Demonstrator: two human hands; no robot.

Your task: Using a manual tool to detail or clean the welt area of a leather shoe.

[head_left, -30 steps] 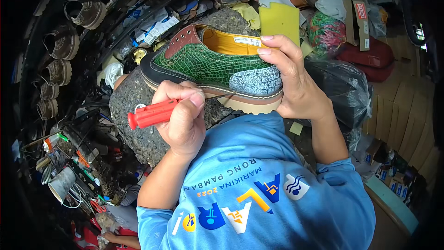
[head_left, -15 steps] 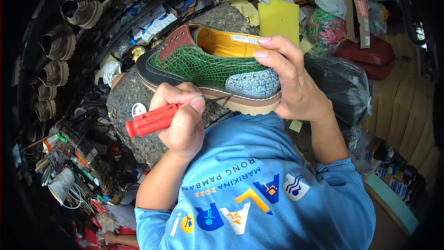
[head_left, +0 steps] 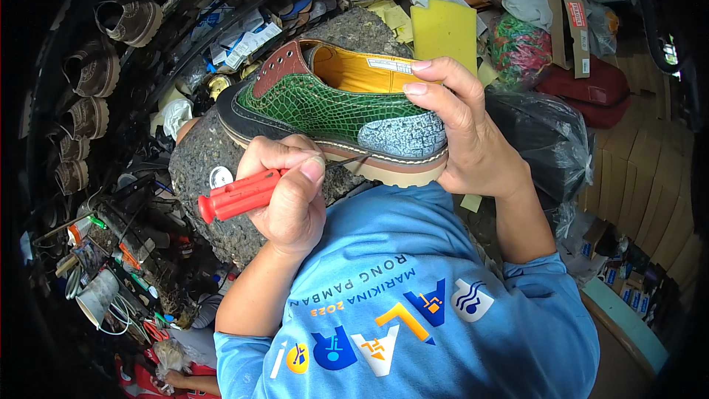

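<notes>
A low shoe [head_left: 332, 107] with a green crocodile-textured side, brown lace panel, black toe and crackled grey-white heel patch lies over my lap, toe to the left. My right hand [head_left: 476, 125] grips its heel end, thumb and fingers closed around the collar and back. In my left hand [head_left: 292, 192] is a red-handled awl [head_left: 240, 194], its thin dark shaft pointing right. The tip rests at the white-stitched welt [head_left: 402, 160] below the heel patch; whether it goes under the stitching I cannot tell. Fingers hide part of the shoe's side and sole.
A rough dark stone block [head_left: 203, 159] stands under and left of the shoe. Brown shoes [head_left: 92, 70] line a rack at far left. Beyond lie papers, a yellow sheet [head_left: 445, 37] and an open carton [head_left: 570, 33]. A black plastic bag [head_left: 543, 140] sits right of my right arm.
The awl's handle has shifted slightly left and down, its tip staying along the welt. The shoe and my right hand have barely moved.
</notes>
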